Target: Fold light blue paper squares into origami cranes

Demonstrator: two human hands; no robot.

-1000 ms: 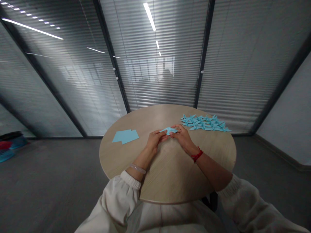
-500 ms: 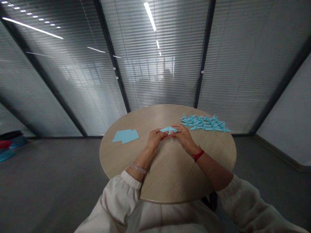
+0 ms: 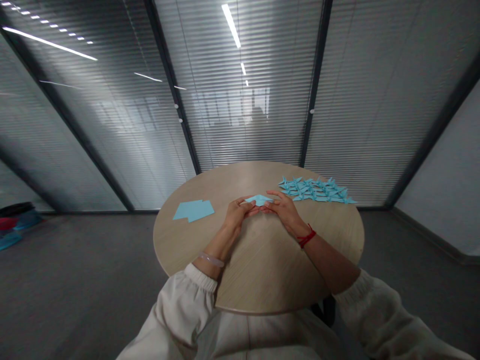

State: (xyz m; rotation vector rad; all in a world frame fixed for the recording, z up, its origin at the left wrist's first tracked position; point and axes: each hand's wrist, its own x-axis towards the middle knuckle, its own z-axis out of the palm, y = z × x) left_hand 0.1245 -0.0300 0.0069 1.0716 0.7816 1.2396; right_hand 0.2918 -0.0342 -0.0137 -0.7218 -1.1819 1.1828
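Note:
A partly folded piece of light blue origami paper [image 3: 259, 199] is held between both hands near the middle of the round table. My left hand [image 3: 237, 212] pinches its left side, thumb and fingers closed on it. On the other side, my right hand [image 3: 284, 207] grips the right part with thumb and fingers. The fingers cover the paper's lower edges. Off to the right, beyond my right hand, lie many folded blue paper cranes [image 3: 315, 190] in close rows. Flat blue paper sheets [image 3: 194, 210] rest to the left of my left hand, overlapping.
The round wooden table [image 3: 262, 280] has its near edge at my body. Glass partitions with blinds [image 3: 247, 135] stand behind it. On the floor at the far left are a dark container and red and blue items [image 3: 18, 220].
Both hands have shifted slightly, and the fingers have moved a little on the folded paper. The sheets and cranes stay where they were.

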